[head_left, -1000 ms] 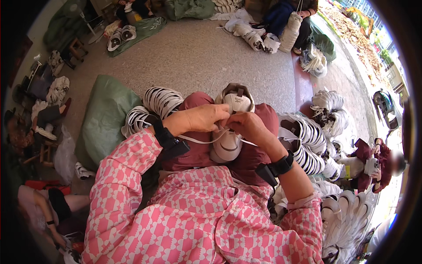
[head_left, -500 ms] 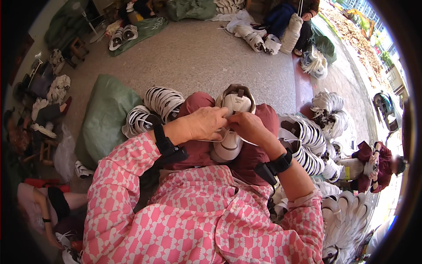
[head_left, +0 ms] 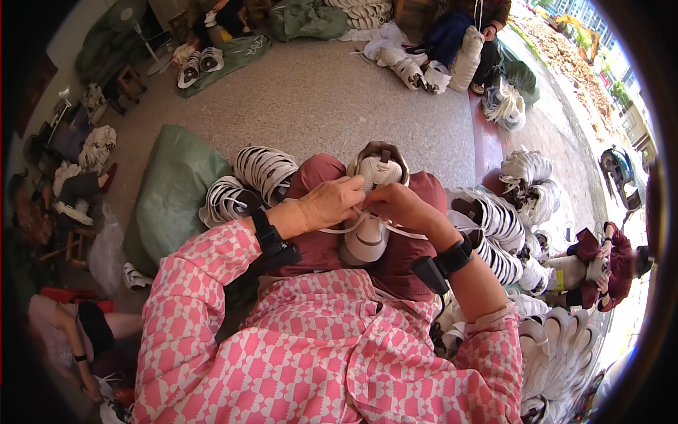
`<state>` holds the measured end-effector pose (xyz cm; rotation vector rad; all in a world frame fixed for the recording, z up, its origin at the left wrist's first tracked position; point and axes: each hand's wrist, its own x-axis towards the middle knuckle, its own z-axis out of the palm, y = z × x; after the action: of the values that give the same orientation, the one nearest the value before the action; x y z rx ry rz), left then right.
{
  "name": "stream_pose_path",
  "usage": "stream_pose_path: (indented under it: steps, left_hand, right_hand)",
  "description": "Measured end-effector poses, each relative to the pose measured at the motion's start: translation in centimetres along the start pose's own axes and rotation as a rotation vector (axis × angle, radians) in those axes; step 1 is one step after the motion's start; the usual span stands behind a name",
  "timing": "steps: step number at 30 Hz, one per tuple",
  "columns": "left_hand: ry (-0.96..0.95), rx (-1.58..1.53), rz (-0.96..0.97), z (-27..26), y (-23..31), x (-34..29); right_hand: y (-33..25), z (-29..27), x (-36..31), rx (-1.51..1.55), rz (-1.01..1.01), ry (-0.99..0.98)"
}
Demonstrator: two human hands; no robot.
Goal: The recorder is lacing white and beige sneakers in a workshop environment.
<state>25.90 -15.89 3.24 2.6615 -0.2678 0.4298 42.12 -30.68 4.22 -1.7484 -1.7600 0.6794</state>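
Observation:
A white and beige sneaker (head_left: 365, 247) sits between my knees, its toe toward me and its padded tongue and collar away from me. My left hand (head_left: 330, 205) is closed over the lacing area, fingertips pinching the white shoelace (head_left: 409, 234). Right against it, my right hand (head_left: 400, 206) is also closed, with thumb and forefinger on the same lace. Loose lace runs out beneath both hands, to the left and to the right. The fingers hide the eyelets and the middle of the lacing.
Stacked shoe uppers (head_left: 265, 169) and a green sack (head_left: 173, 191) lie left of my knees. More stacked uppers (head_left: 487, 219) and a pile of pale soles (head_left: 558, 353) are at right. Co-workers sit around, one at right in a maroon top (head_left: 618, 265).
The loose lace now shows more on both sides of the shoe. My hands stay close together over the lacing, their fingers slightly shifted. The view has tilted slightly.

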Motion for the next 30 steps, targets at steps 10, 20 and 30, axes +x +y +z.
stream_pose_path:
  steps: [10, 20, 30]
  left_hand:
    - [0.085, -0.090, 0.035, 0.1, 0.1, -0.2]
    - [0.003, -0.201, 0.004, 0.0, -0.3, 0.1]
    - [0.062, -0.148, 0.056, 0.6, -0.6, 0.0]
  right_hand:
    - [-0.2, 0.9, -0.2, 0.161, 0.208, 0.008]
    - [0.7, 2.7, -0.6, 0.243, 0.209, 0.153]
    - [-0.4, 2.4, -0.3, -0.055, 0.057, 0.115]
